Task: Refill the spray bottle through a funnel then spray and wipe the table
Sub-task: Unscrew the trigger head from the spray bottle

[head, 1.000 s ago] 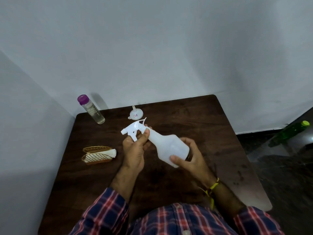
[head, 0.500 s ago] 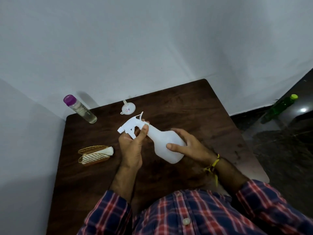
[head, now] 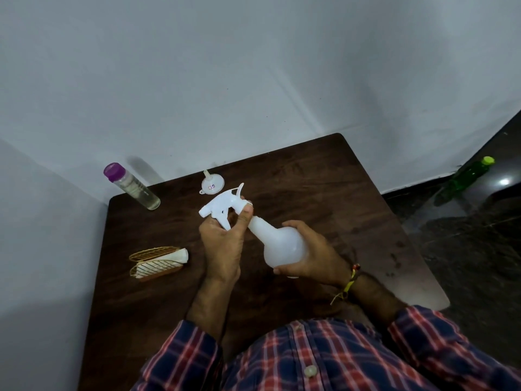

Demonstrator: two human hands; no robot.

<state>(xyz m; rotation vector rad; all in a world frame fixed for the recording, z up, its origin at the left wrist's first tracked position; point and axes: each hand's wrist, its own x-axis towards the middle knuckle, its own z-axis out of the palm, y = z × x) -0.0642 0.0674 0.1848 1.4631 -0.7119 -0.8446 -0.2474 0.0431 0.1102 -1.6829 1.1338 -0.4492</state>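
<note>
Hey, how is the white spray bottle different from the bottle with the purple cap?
The spray bottle is opaque white with a trigger head; the purple-capped bottle is clear, with a plain cap.
The spray bottle widens to a bulging base; the purple-capped bottle is a slim cylinder.
The spray bottle is held tilted above the table by the left hand and right hand; the purple-capped bottle stands untouched at the far left corner.
Both are closed.

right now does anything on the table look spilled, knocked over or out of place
Nothing looks spilled. The funnel sits mouth down with its spout up, unused. The spray bottle is held tilted above the table, left hand at its trigger head, right hand round its body.
</note>
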